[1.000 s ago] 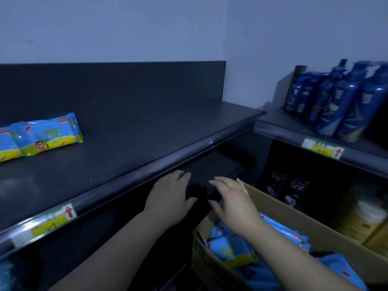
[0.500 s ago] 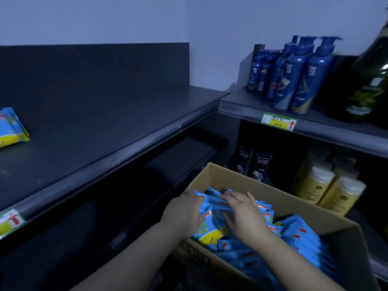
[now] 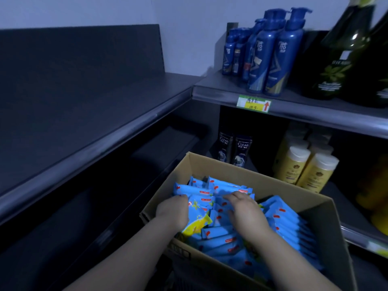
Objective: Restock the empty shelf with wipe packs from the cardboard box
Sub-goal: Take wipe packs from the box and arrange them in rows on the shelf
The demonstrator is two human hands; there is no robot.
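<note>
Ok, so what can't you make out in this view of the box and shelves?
All in the head view:
Whether the left hand or right hand grips anything: their fingers curl down among the wipe packs.
Cardboard box: near side cut off by the bottom edge.
Dark green bottle: top cut off by the upper edge, label blurred.
Price tag: handwriting too small.

This was a shop aisle: dark metal shelves (image 3: pixel 94 97) carried rows of identical blue pump bottles (image 3: pixel 273 59), yellow bottles (image 3: pixel 315 173) and black CLEAR bottles (image 3: pixel 241 151), all facing outward. A price label (image 3: pixel 253 104) with a red arrow sat on one shelf edge, and a cardboard box (image 3: pixel 231 171) full of matching wipe packs (image 3: pixel 283 219) stood below.
</note>
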